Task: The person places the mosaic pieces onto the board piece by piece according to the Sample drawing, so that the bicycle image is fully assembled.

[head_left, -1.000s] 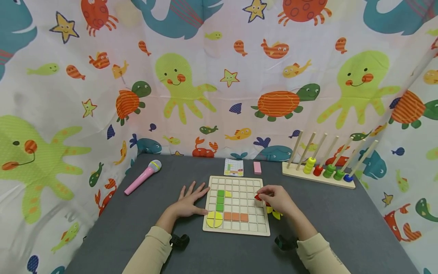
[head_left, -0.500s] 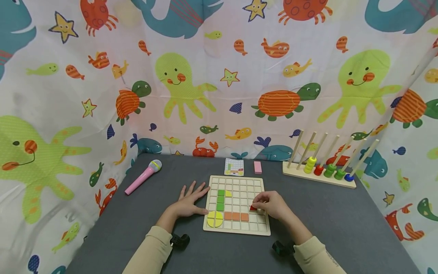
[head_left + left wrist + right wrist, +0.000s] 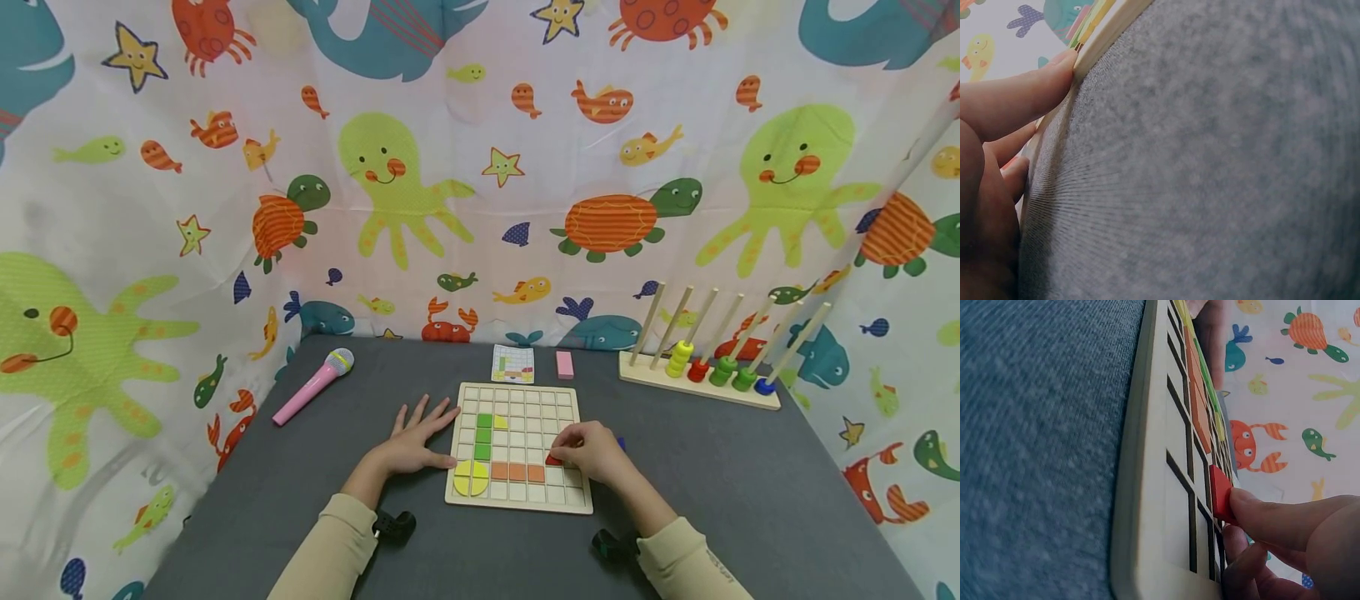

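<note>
Thumb and fingers of a person's bare R hand (image 3: 592,451) pinch a small flat red piece (image 3: 1220,495) at the R side of a square, pale wooden grid board (image 3: 516,456) on a dark grey desk (image 3: 487,558). Compared w/ 1 sec. ago, when it was higher up by the board's R edge, the piece has come down and inward, to approx. the cell diagonally above the R end of a row of three orange square tiles (image 3: 517,473). That suggests placing is well along but unfinished: the R grip is narrow, w/ the piece held betw. the fingertips. Whether it lies flat can't be told; fingers hide part. L hand (image 3: 411,447), grip wide, fingers spread, stays at the board's L edge, thumb touching. Also newly visible: a blue patch (image 3: 622,444), mostly hidden, behind the R hand.
</note>
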Motion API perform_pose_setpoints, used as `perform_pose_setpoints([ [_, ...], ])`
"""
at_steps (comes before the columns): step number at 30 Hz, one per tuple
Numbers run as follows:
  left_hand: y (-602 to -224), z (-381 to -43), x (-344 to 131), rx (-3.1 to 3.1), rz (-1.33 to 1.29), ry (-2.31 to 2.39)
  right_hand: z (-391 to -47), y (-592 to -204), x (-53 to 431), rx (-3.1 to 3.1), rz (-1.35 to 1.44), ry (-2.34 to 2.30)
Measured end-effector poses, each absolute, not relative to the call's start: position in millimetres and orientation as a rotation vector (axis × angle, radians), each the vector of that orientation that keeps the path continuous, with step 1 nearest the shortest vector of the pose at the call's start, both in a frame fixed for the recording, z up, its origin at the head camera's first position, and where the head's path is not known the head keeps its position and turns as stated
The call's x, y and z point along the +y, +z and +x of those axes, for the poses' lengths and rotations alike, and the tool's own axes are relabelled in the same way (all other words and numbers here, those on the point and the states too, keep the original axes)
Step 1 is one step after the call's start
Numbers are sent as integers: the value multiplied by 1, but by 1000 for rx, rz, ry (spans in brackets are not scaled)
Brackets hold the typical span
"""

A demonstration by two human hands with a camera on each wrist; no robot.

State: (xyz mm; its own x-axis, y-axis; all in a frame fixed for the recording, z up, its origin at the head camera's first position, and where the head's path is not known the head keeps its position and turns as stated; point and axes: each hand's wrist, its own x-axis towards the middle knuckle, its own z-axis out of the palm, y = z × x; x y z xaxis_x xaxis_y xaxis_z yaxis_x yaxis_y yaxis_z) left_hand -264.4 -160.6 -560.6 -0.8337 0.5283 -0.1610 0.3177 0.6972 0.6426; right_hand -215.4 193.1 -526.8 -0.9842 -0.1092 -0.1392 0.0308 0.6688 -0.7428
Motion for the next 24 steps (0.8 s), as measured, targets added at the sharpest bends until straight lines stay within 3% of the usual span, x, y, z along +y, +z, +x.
perform_pose_setpoints([
  [24,-565,-265,-161,2579,679,923,-220,-519,200,2768,-11,-1236],
])
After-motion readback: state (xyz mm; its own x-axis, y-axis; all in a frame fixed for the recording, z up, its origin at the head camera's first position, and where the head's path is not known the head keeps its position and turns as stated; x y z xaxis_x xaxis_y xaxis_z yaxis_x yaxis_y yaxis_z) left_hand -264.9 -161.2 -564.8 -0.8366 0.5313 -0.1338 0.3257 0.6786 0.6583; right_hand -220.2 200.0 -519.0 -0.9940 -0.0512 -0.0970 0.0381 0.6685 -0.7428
